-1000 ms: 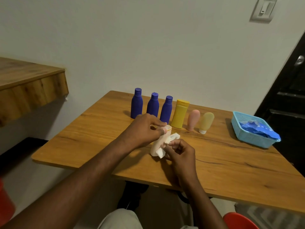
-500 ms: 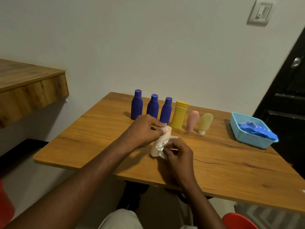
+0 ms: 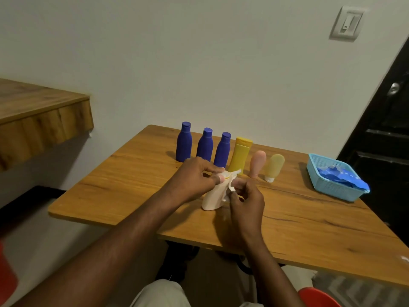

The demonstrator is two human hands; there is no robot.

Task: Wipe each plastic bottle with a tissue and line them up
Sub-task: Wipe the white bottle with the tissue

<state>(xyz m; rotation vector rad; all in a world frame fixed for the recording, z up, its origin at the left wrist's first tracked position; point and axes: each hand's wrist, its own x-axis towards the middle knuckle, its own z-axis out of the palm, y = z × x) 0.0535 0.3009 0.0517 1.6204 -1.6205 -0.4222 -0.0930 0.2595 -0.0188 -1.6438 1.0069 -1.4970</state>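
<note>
At mid-frame the cream bottle (image 3: 213,199) is held tilted, base lower left and cap upper right, its cap end pinched by the left hand (image 3: 194,177) while the tissue (image 3: 230,187) is gripped against its right side by the right hand (image 3: 246,198).

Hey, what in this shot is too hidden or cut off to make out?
Head view only:
- Top of the cream bottle: covered by the left hand and the tissue pinched by the right hand.
- Blue material in the basket: crumpled, partly behind the wall; unidentifiable.
- Red object: cut off by the left edge.
</note>
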